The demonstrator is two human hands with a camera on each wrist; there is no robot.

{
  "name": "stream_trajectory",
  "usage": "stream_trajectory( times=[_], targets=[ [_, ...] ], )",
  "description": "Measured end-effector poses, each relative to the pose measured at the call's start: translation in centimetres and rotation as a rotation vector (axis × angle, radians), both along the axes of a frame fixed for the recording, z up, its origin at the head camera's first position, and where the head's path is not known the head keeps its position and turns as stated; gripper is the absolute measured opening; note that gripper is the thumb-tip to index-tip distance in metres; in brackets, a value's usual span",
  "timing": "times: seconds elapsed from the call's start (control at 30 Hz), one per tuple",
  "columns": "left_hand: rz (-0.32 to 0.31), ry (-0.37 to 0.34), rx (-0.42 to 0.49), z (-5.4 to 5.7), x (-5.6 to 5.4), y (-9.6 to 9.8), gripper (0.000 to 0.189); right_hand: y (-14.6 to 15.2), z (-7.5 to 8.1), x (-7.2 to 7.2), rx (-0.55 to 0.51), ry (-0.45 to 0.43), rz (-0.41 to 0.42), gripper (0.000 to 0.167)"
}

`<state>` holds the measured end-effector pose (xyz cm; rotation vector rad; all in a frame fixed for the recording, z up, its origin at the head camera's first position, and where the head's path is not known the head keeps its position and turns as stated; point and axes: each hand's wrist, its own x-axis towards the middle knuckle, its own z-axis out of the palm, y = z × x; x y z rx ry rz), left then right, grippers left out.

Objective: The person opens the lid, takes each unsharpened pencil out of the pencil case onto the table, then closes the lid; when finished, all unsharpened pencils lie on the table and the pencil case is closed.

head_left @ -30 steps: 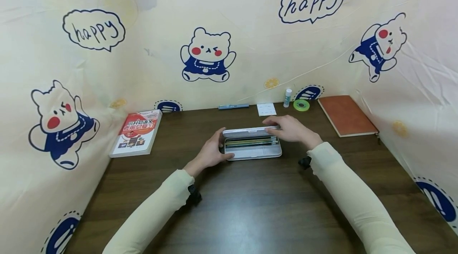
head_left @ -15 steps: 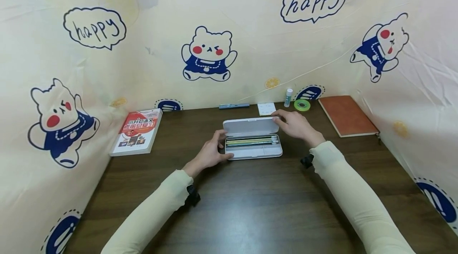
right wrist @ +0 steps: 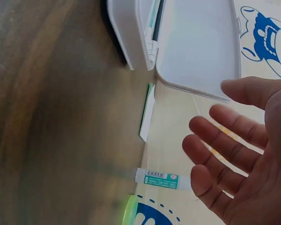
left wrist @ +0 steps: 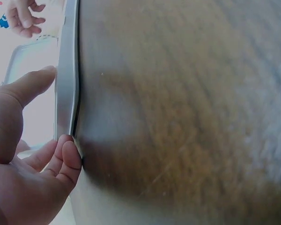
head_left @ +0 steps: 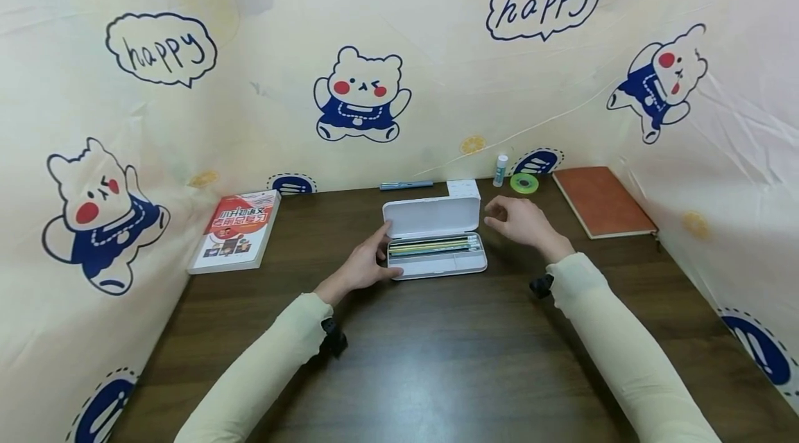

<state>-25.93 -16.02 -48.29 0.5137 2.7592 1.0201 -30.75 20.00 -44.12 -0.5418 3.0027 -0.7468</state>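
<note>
A white pencil case (head_left: 449, 264) stands on the dark wooden table with its lid (head_left: 431, 216) raised. Several pencils (head_left: 433, 245) lie side by side in its rear part. At the case's left end, my left hand (head_left: 358, 266) holds it, thumb at the front corner and fingers at the back. The left wrist view shows those fingertips right on the case's edge (left wrist: 67, 89). Just right of the lid hovers my right hand (head_left: 521, 221), its fingers loosely bent with nothing in them. In the right wrist view its thumb overlaps the lid's corner.
Behind the case lie a blue pen (head_left: 406, 186) and a white card (head_left: 463, 188). A glue stick (head_left: 501, 170) stands beside green tape (head_left: 523, 183). A brown notebook (head_left: 602, 200) is at right, a red-and-white book (head_left: 236, 231) at left. Printed cloth hangs around the table.
The lid has swung up and back, uncovering the pencils. My right hand has let go of it and moved a little to the right. My left hand stays at the case's left end.
</note>
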Motion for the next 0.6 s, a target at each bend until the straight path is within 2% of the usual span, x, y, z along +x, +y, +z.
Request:
stream_trajectory(
  times=[0.17,0.3,0.6],
  targets=[
    [-0.006,-0.024,0.007,0.2,-0.1,-0.4,0.107,-1.1,-0.9,0.4,0.024,0.003,0.121,0.017],
    [-0.003,-0.040,0.010,0.1,-0.2,-0.6,0.107,-2.5,-1.7,0.9,0.067,0.004,0.205,0.018],
    [0.004,-0.037,-0.015,0.1,-0.3,-0.4,0.109,-4.3,-2.4,1.2,0.158,0.002,0.265,0.018]
  ],
)
